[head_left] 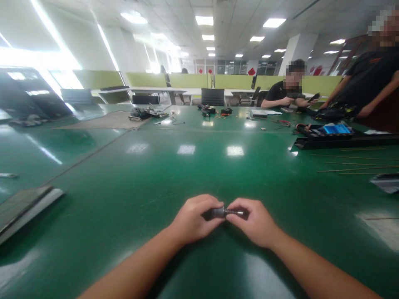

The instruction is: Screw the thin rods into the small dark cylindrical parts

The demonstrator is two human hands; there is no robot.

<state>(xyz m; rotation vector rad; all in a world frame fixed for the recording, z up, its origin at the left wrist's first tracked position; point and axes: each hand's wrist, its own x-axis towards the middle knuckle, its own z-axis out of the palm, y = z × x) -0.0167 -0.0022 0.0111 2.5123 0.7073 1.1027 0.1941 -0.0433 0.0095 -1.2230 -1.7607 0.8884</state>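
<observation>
Both my hands rest on the green table [193,166] near its front edge, fingers curled toward each other. My left hand [195,220] is closed around the thicker dark end of a small metal cylindrical tool [225,213]. My right hand [254,222] pinches its thin shiny end between fingertips. The tool lies level between the two hands, just above the table surface. Its exact kind is too small to make out.
A flat grey panel [25,207] lies at the left edge. A long black tray with a blue item [336,135] and thin rods [358,168] sit at right. Tools and cables [149,113] clutter the far table. Two people in black sit and stand at the far right.
</observation>
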